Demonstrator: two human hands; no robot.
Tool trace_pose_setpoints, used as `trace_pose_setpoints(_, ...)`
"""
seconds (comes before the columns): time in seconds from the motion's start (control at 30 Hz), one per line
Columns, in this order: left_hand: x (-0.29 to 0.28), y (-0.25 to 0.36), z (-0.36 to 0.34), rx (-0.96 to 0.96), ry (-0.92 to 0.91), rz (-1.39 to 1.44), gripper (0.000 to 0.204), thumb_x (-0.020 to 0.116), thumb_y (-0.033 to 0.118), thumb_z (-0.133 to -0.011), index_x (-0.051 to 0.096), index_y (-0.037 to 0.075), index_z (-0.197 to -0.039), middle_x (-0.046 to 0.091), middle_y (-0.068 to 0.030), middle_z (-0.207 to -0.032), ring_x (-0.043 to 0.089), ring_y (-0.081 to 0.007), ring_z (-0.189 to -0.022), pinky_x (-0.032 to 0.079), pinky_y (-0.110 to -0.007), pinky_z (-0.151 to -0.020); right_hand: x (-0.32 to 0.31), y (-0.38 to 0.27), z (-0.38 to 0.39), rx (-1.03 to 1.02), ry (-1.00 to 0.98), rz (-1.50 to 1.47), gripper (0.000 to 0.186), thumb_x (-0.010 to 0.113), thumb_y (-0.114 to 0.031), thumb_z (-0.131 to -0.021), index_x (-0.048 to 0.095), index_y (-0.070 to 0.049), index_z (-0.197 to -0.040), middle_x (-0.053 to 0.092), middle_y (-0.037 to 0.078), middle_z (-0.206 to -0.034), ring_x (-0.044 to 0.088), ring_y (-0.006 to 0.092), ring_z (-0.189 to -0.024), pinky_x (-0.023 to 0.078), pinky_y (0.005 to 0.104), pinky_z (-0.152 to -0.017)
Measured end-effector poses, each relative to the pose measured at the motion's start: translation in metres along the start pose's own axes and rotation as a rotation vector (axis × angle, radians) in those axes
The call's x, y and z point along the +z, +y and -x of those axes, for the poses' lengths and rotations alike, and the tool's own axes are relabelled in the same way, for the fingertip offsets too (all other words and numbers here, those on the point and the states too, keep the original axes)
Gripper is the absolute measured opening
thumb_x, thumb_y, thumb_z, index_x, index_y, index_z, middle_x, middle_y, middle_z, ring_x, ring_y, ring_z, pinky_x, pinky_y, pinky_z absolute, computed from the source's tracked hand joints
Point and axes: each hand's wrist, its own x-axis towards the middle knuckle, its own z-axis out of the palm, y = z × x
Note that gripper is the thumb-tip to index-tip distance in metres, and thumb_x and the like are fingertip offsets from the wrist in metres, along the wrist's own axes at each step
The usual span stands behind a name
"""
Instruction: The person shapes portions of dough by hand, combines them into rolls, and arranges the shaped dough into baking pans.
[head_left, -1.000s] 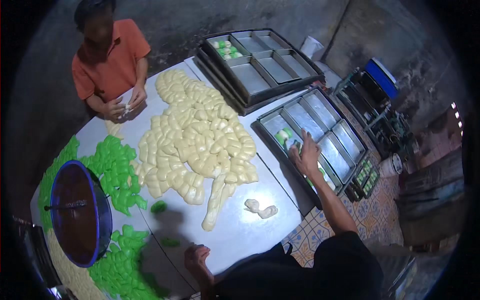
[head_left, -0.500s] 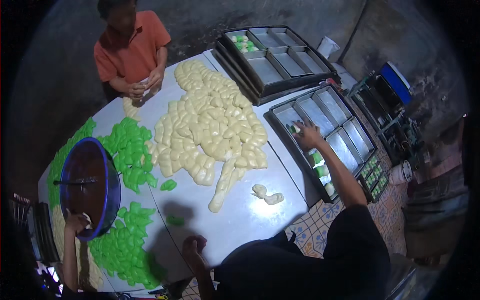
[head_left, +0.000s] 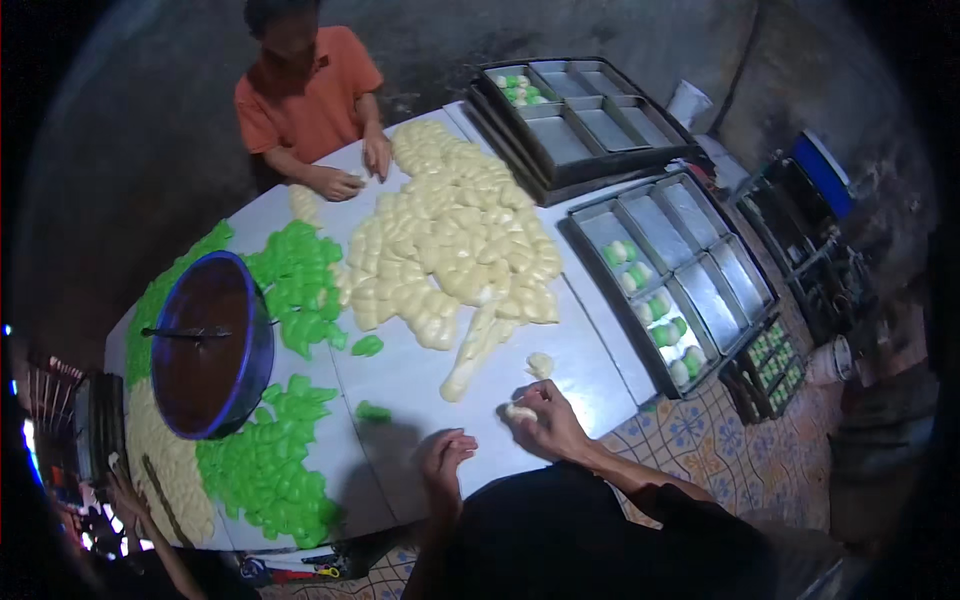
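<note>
My right hand [head_left: 550, 415] is at the near side of the white table, its fingers closed on a small piece of cream dough [head_left: 518, 412]. A second cream dough piece [head_left: 540, 365] lies just beyond it. My left hand [head_left: 447, 460] is raised over the table edge to the left, fingers apart, with nothing seen in it. In front of my hands spreads a large pile of cream dough pieces [head_left: 450, 230], with one long strip [head_left: 475, 355] reaching toward me. Two small green dough pieces, one near my left hand [head_left: 373, 410], lie on the table.
At the right, a divided metal tray [head_left: 690, 270] holds green and cream dough balls [head_left: 655, 305]; another tray [head_left: 575, 120] stands behind. A blue basin [head_left: 262, 350] of brown filling sits left among green dough [head_left: 265, 460]. A co-worker in orange [head_left: 315, 100] works opposite; another person's hand [head_left: 128, 495] is lower left.
My right hand has left the tray and come back to the table, taking hold of cream dough. More dough balls show in the tray. The lower-left person's hand has left the basin.
</note>
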Motion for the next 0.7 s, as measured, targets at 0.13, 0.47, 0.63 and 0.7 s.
trace_pose_setpoints(0.13,0.007,-0.014,-0.002,0.068,-0.021,0.235,0.031,0.045,0.013,-0.098,0.054,-0.007,-0.120,0.061,-0.0111,-0.108,0.057,-0.0149,-0.098,0.046,-0.028,-0.084,0.012,-0.054,-0.020,-0.242,-0.159,-0.148,0.035,0.069,-0.014,-0.082,0.063,-0.006,-0.116,0.045,0.011,-0.117,0.046,0.0257,-0.112,0.043,0.0372,-0.092)
trace_pose_setpoints(0.47,-0.022,-0.001,-0.004,0.052,0.132,0.546,0.023,0.060,0.006,-0.088,0.063,-0.002,-0.109,0.065,-0.0043,-0.093,0.059,-0.0083,-0.082,0.045,-0.022,-0.074,0.077,-0.081,-0.071,-0.281,-0.305,-0.496,0.038,0.059,-0.036,-0.090,0.064,-0.008,-0.115,0.042,0.011,-0.125,0.038,0.0243,-0.118,0.035,0.0355,-0.097)
trace_pose_setpoints(0.63,-0.039,0.027,-0.005,-0.202,-0.147,1.367,0.073,0.064,0.050,-0.081,0.044,0.002,-0.133,0.054,-0.0119,-0.121,0.052,-0.0222,-0.109,0.043,-0.036,-0.096,0.099,-0.072,-0.087,-0.048,-0.676,-0.912,0.069,0.069,-0.029,-0.084,0.036,-0.011,-0.142,0.039,0.009,-0.138,0.048,0.0205,-0.113,0.042,0.0336,-0.094)
trace_pose_setpoints(0.7,-0.047,0.067,-0.025,-0.045,-0.365,1.136,0.126,0.061,0.082,-0.058,0.023,-0.002,-0.143,0.038,-0.0193,-0.141,0.042,-0.0303,-0.125,0.030,-0.046,-0.107,0.094,-0.060,-0.100,0.046,-0.772,-1.190,0.117,0.076,-0.037,-0.078,-0.017,-0.022,-0.148,0.029,0.007,-0.146,0.050,0.0189,-0.116,0.047,0.0337,-0.086)
